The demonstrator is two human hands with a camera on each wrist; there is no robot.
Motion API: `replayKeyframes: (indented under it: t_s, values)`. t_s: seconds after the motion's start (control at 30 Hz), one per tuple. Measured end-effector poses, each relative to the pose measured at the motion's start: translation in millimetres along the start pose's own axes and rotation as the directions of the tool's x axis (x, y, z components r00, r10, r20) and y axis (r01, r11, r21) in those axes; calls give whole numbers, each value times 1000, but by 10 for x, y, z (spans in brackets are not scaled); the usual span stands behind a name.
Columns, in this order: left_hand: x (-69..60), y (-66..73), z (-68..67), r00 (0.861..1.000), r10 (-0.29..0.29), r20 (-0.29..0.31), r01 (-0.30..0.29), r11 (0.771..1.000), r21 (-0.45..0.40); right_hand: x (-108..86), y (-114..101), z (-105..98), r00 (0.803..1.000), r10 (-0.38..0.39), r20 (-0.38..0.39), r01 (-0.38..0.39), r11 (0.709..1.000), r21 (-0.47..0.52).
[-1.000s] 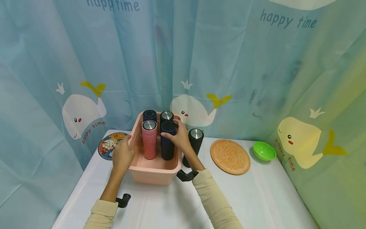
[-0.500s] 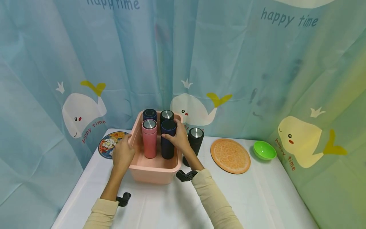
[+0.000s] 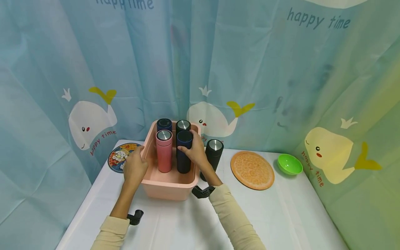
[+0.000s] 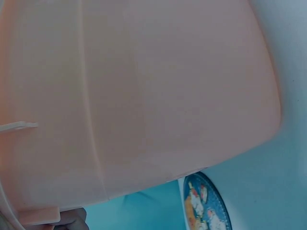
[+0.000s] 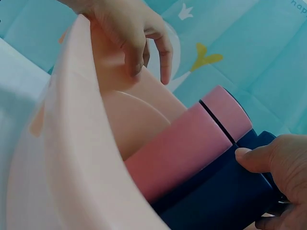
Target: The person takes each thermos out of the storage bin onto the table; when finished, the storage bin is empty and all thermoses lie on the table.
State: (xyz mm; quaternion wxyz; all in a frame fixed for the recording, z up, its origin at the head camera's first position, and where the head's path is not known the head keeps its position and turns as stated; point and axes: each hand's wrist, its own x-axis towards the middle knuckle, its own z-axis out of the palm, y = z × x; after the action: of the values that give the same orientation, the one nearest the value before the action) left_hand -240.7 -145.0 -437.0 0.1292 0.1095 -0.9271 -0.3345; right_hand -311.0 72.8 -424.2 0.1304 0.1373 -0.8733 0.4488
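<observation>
A peach-pink plastic bin (image 3: 167, 192) stands on the table with several thermos flasks upright inside. My left hand (image 3: 135, 166) grips its left rim; in the right wrist view this hand's fingers (image 5: 165, 62) hang over the inner side. At the front right of the bin, my right hand (image 3: 196, 149) holds a navy thermos flask (image 3: 183, 161) near its top, thumb on the near side. Left of it is a pink thermos flask (image 3: 164, 156) with a silver lid. Behind these stand a navy flask (image 3: 164, 124) and a black, silver-lidded flask (image 3: 183, 125), both partly hidden.
Just right of the bin, a black thermos flask (image 3: 214, 152) stands on the white table, partly behind the right forearm. Farther right lie a round orange mat (image 3: 252, 170) and a green bowl (image 3: 289, 164). A round patterned mat (image 3: 118, 159) lies left, before a blue curtain (image 3: 200, 52).
The head view shifts very slightly. Both hands keep their places on the bin and the navy thermos flask.
</observation>
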Motion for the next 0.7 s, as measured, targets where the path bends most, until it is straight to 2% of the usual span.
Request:
replayKeyframes:
  t_s: [0.4,0.7]
  values:
    - [8,-4,-1,1000,20,-21,-20,1000,-9,-18,-40,-14,1000,9,-11,-9,1000,2]
    - [0,1,3,1000,11,-7,-11,1000,1,-54,-31,-24,1000,30,-8,-30,1000,-4]
